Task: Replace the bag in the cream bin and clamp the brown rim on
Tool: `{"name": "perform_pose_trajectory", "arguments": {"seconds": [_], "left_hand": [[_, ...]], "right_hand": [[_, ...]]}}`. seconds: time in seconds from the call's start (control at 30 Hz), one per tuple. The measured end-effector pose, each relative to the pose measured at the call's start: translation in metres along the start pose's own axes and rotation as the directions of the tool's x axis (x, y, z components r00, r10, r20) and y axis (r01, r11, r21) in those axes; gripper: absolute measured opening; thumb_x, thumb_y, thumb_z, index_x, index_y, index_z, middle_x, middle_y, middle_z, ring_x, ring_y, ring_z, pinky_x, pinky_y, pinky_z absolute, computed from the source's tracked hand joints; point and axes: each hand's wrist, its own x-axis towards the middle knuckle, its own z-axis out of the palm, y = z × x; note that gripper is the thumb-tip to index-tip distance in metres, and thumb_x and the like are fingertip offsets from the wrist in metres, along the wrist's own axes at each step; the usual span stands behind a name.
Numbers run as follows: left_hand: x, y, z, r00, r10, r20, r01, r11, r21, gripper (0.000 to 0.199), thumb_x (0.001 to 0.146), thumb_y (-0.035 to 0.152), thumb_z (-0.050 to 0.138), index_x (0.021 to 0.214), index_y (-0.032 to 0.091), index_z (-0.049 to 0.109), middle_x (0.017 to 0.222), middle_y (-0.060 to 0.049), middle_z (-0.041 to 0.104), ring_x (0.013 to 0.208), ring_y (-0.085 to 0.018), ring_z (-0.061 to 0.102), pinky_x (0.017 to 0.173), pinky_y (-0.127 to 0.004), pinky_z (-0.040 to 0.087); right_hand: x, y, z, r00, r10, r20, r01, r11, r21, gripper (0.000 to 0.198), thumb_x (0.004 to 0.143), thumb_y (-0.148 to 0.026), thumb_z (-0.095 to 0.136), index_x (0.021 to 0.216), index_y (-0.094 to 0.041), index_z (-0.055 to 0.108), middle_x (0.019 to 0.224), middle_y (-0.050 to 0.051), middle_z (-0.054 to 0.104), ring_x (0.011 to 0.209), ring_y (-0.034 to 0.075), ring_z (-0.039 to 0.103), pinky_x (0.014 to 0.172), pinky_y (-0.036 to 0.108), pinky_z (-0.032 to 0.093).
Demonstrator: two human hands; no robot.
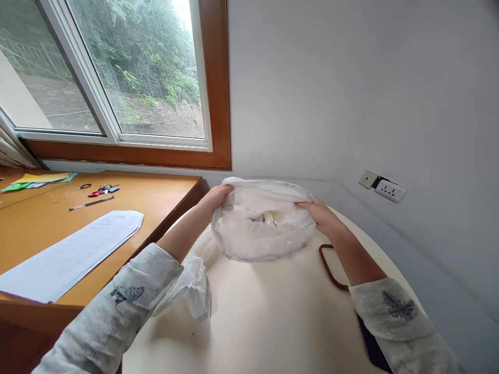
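Loose, pale grey left sleeve [111,314] at eight o'clock, matching right sleeve [384,322] at four; each bears a dark butterfly print [127,294].

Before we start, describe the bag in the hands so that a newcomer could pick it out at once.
Beside the wooden desk stands a rounded cream table. Towards its far end, the left hand and right hand hold a white plastic bag by opposite sides. Its wide, round mouth gapes open, unlike the crumpled white plastic to its lower left.
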Motion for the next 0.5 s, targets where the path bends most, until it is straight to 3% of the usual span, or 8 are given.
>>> {"name": "perform_pose_trajectory", "arguments": {"seconds": [0.1, 0.2, 0.33, 0.4, 0.5], "left_hand": [[0.001, -0.003, -0.001, 0.991, -0.102, 0.088, 0.094, 0.991, 0.093, 0.024, 0.074, 0.034, 0.056, 0.059, 0.014, 0.054, 0.043, 0.002, 0.05, 0.031, -0.007, 0.042, 0.031, -0.018, 0.035], [-0.003, -0.002, -0.006, 0.969, -0.165, 0.182, 0.127, 0.97, 0.206, 0.025, 0.068, 0.039, 0.064, 0.067, 0.014, 0.061, 0.05, -0.001, 0.058, 0.037, -0.01, 0.05, 0.033, -0.018, 0.038], [-0.008, 0.004, -0.012, 0.921, -0.117, 0.371, -0.084, 0.871, 0.483, 0.041, 0.053, 0.03, 0.077, 0.09, 0.019, 0.065, 0.075, -0.001, 0.068, 0.06, -0.015, 0.062, 0.044, -0.018, 0.045], [-0.005, 0.005, -0.014, 0.939, -0.046, 0.341, -0.16, 0.818, 0.553, 0.034, 0.05, 0.027, 0.078, 0.081, 0.016, 0.066, 0.071, -0.001, 0.068, 0.06, -0.016, 0.062, 0.045, -0.018, 0.044], [0.007, 0.001, -0.014, 0.974, 0.063, 0.218, -0.177, 0.811, 0.558, 0.023, 0.053, 0.029, 0.074, 0.068, 0.013, 0.065, 0.061, -0.001, 0.065, 0.055, -0.016, 0.058, 0.043, -0.02, 0.041]], "right_hand": [[0.018, 0.01, 0.003, 0.999, 0.028, -0.02, -0.023, 0.974, 0.224, 0.02, 0.063, -0.026, 0.066, 0.081, -0.017, 0.064, 0.075, 0.005, 0.069, 0.077, 0.022, 0.064, 0.068, 0.029, 0.049], [0.034, 0.016, 0.006, 0.997, 0.056, -0.06, -0.037, 0.958, 0.283, 0.017, 0.065, -0.027, 0.063, 0.079, -0.017, 0.063, 0.069, 0.005, 0.068, 0.076, 0.022, 0.064, 0.067, 0.029, 0.049], [0.047, 0.02, 0.01, 0.992, 0.082, -0.093, -0.049, 0.949, 0.311, 0.016, 0.071, -0.026, 0.055, 0.083, -0.018, 0.062, 0.069, 0.004, 0.068, 0.075, 0.02, 0.064, 0.068, 0.029, 0.05], [0.051, 0.02, 0.011, 0.992, 0.098, -0.082, -0.067, 0.947, 0.315, 0.017, 0.074, -0.026, 0.052, 0.085, -0.017, 0.062, 0.07, 0.005, 0.068, 0.074, 0.02, 0.064, 0.069, 0.029, 0.05], [0.057, 0.021, 0.013, 0.992, 0.12, -0.05, -0.099, 0.947, 0.305, 0.019, 0.075, -0.028, 0.051, 0.086, -0.016, 0.062, 0.07, 0.006, 0.068, 0.073, 0.02, 0.064, 0.07, 0.031, 0.05]]}}
